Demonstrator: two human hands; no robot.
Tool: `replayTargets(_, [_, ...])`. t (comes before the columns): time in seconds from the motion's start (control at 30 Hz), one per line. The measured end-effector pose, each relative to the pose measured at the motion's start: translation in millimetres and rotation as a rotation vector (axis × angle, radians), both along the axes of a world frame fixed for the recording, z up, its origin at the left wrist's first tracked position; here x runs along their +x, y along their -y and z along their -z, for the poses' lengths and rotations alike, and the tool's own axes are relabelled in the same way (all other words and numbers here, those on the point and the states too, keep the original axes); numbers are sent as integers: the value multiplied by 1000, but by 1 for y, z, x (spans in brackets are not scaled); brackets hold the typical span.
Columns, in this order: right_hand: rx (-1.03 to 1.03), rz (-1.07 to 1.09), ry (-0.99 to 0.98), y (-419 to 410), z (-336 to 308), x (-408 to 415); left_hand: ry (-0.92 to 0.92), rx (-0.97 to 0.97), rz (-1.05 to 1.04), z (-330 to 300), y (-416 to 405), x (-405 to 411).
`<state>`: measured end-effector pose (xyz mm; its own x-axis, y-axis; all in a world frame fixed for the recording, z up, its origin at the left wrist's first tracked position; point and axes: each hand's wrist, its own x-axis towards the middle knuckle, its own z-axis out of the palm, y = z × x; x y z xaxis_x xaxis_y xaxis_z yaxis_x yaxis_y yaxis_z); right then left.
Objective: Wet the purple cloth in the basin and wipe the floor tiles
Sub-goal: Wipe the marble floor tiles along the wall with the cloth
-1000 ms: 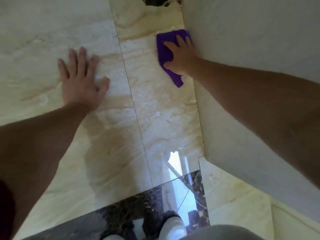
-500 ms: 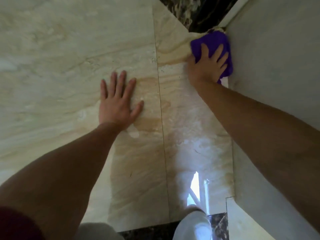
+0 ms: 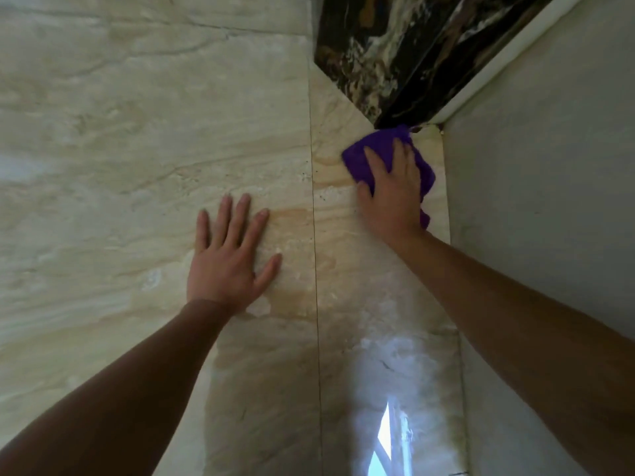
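The purple cloth (image 3: 371, 154) lies flat on a beige marble floor tile (image 3: 347, 286), tucked into the corner where the dark marble strip meets the wall. My right hand (image 3: 393, 192) presses down on the cloth, fingers spread over it, and covers most of it. My left hand (image 3: 230, 255) rests flat on the neighbouring beige tile (image 3: 137, 166), fingers apart, holding nothing. A thin grout line (image 3: 314, 269) runs between the two hands. No basin is in view.
A pale wall (image 3: 543, 201) rises along the right side. A dark veined marble strip (image 3: 388, 53) with a white skirting edge (image 3: 488, 67) runs at the top. A bright window reflection (image 3: 388, 438) shines on the wet tile near the bottom.
My right hand pushed the cloth forward along the wall into the far corner. The view moved forward with it, and the shoe at the bottom left the frame. The left hand stayed planted.
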<state>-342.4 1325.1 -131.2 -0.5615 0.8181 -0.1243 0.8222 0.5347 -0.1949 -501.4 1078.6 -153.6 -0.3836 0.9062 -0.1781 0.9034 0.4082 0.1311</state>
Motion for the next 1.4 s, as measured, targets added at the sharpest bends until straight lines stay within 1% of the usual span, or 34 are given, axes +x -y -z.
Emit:
replayTargets(0.07, [12, -135, -25, 3, 5, -15, 8, -3, 3, 0, 0, 0])
replayTargets(0.1, [18, -139, -27, -2, 5, -26, 3, -4, 3, 0, 0, 1])
replayTargets(0.2, [71, -49, 38, -16, 2, -50, -7, -20, 3, 1, -2, -1])
replayTargets(0.27, [97, 14, 112, -4, 0, -63, -1, -33, -1, 1, -2, -2])
replayTargets(0.33, [66, 13, 168, 13, -4, -83, 0, -48, -3, 1, -3, 0])
replayTargets(0.43, [54, -172, 156, 8, -8, -111, 3, -38, -8, 0, -2, 0])
replayTargets(0.5, [16, -205, 126, -23, -9, -131, 1, -19, -6, 2, -2, -1])
replayTargets(0.57, [-70, -255, 131, -51, -12, -157, -1, -17, 1, 3, -2, -1])
replayTargets(0.63, [-140, -341, 137, -67, -19, -189, -22, -8, 9, 5, 0, -2])
replayTargets(0.7, [-189, -377, 142, -73, -23, -206, -18, -24, 8, 4, -3, -4])
replayTargets(0.77, [-159, -363, 130, -68, -22, -199, -13, -38, 14, 2, -3, -3])
replayTargets(0.83, [-97, -342, 83, -53, -18, -174, -5, -67, 9, 0, -2, -3])
replayTargets(0.93, [59, -288, -10, -33, -4, -107, 3, -64, 12, 1, -3, -3])
replayTargets(1.03, [120, -251, -58, -19, 7, -43, 11, -55, 6, 0, -3, -4])
replayTargets(1.17, [186, -61, -95, -13, 17, 25, 8, -21, 8, 0, -2, -3])
replayTargets(1.2, [207, -44, -92, -18, 17, 39, 3, -23, 6, 0, -1, -3])
replayTargets(1.3, [229, -78, -44, -44, 12, 47, -17, -19, 11, 3, -2, -4])
replayTargets(1.4, [193, -9, 7, -58, 6, 27, -14, -5, 8, 4, 1, -3])
